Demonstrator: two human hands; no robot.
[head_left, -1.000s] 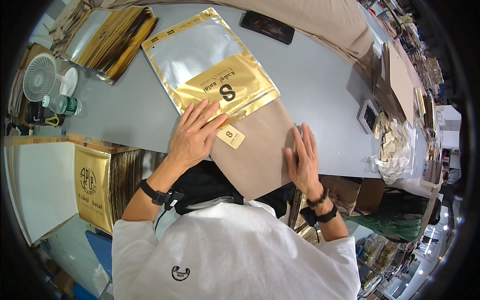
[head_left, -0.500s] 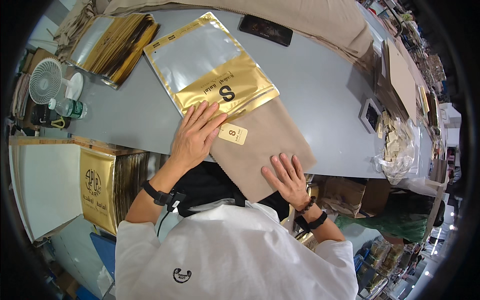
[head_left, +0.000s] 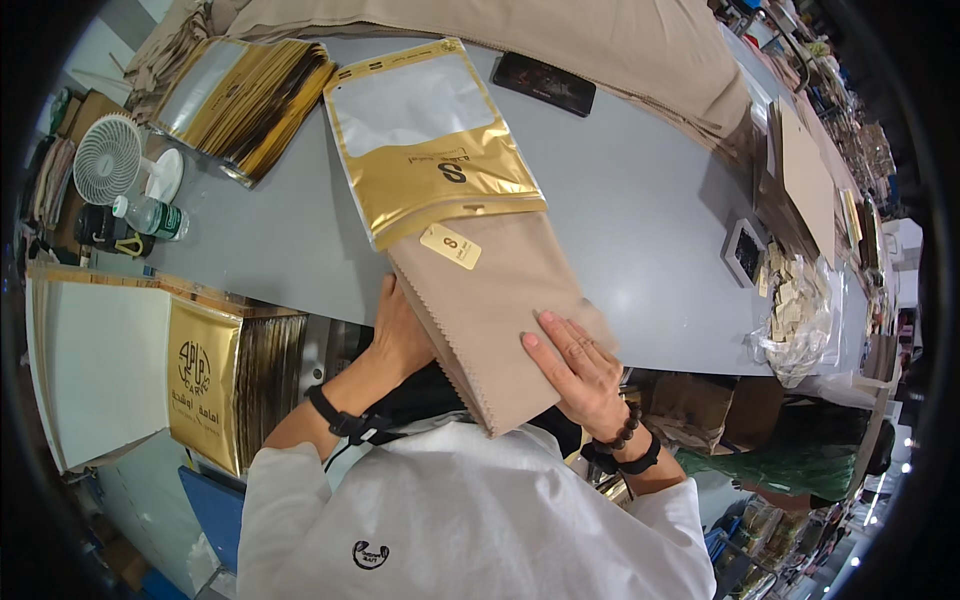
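Note:
A beige folded cloth (head_left: 488,300) with zigzag edges lies at an angle across the table's front edge, a small cream tag (head_left: 450,245) on it. A gold pouch with a silvery window (head_left: 432,150) overlaps its upper end. My right hand (head_left: 580,370) lies on the cloth's lower right part, fingers stretched over its surface and slightly apart. My left hand (head_left: 398,330) is beside and partly under the cloth's left edge; most of its fingers are hidden, so I cannot tell if they grip it.
Around the grey table (head_left: 660,220) are a pouch stack (head_left: 240,100), white fan (head_left: 108,158), bottle (head_left: 150,218), dark phone (head_left: 545,82), beige fabric (head_left: 640,50), cardboard sheets (head_left: 795,180) and a bag of tags (head_left: 790,320). An open box of gold pouches (head_left: 205,385) is below left.
My left hand has moved off the pouch, down to the cloth's left edge. The pouch and cloth have turned more upright in view. My right hand first moved down onto the cloth.

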